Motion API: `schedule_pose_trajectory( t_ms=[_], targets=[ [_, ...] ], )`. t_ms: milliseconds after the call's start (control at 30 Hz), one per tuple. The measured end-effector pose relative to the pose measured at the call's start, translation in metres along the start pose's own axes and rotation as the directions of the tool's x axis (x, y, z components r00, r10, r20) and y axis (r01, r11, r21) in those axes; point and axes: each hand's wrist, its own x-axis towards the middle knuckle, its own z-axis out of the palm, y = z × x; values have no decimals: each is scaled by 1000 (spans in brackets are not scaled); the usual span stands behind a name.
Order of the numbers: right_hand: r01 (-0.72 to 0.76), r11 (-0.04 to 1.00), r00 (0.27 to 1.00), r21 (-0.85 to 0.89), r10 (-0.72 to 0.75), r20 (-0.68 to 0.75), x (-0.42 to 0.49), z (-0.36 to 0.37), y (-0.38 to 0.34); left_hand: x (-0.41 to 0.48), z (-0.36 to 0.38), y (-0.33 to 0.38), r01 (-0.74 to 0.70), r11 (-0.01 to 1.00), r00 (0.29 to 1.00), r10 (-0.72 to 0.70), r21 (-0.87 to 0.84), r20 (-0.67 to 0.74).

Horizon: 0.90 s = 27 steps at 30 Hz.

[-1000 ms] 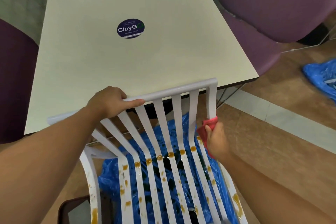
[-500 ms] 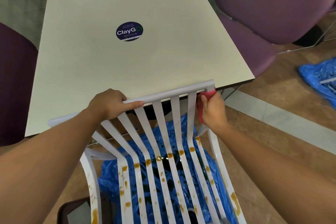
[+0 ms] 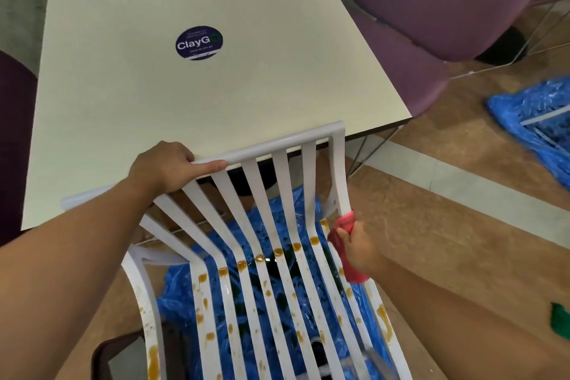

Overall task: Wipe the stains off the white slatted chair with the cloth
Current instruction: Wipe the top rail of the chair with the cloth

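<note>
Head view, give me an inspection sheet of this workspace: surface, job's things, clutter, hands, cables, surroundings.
Surface: cream table with a round sticker on it.
Job's things: white chair with brown stains on the seat slats; red cloth against the right edge slat.
Clutter: blue sheet under the chair; green scrap at the right edge.
Hands: left hand grips the top rail; right hand holds the cloth.
Cables: nothing seen.
Surroundings: purple chairs, tiled floor, second blue sheet.
</note>
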Motion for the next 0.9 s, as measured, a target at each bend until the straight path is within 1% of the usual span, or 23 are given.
schedule_pose_trajectory(
  t_ms=[33, 67, 100, 133, 200, 267, 300, 467, 533, 567, 667, 767, 800, 867, 900],
  targets=[
    [-5, 998, 1000, -68, 7, 18, -5, 5, 19, 0, 0, 0, 4, 1000, 1000, -4, 4, -8],
    [-16, 995, 999, -101, 20, 45, -9, 12, 37, -1, 0, 0, 12, 1000, 1000, -11, 7, -13],
    [-38, 993, 995, -113, 48, 92, -14, 15, 48, -1, 0, 0, 20, 1000, 1000, -20, 8, -17],
    [-38, 991, 993, -130, 52, 106, -16, 17, 58, -1, 1, 0, 23, 1000, 1000, -23, 8, -19],
    [-22, 989, 995, -149, 36, 89, -15, 22, 69, -2, 1, 0, 12, 1000, 1000, -12, 7, -21],
    [-42, 984, 998, -172, 51, 47, -7, 24, 66, -1, 0, -1, -10, 1000, 1000, 10, 6, -25],
    [-51, 986, 998, -161, 55, 16, 1, 27, 61, -1, 1, -1, -19, 1000, 999, 19, 4, -26],
    [16, 1000, 993, 24, -14, -114, 9, -8, -44, 0, 2, -3, -54, 998, 997, 55, 21, -57],
    [46, 995, 991, 87, -34, -132, 18, -15, -60, 0, 3, -3, -56, 998, 996, 58, 25, -64],
    [47, 995, 989, 88, -34, -142, 20, -19, -62, 0, 4, -3, -58, 998, 996, 59, 28, -67],
    [44, 997, 989, 68, -33, -144, 18, -10, -47, 0, 4, -3, -62, 998, 995, 63, 28, -71],
    [21, 998, 997, 66, -16, -76, -4, -5, -33, -1, 3, -1, -68, 998, 995, 68, 14, -68],
    [22, 999, 998, 25, -20, -64, -12, -1, -23, -2, 3, -1, -71, 997, 995, 72, 16, -70],
    [-25, 999, 999, -42, 24, -21, -26, 8, 4, -1, 4, -2, -79, 996, 994, 81, 30, -77],
    [-58, 996, 998, -69, 56, -24, -29, 11, 14, -1, 4, -3, -79, 996, 993, 82, 38, -81]
  ],
)
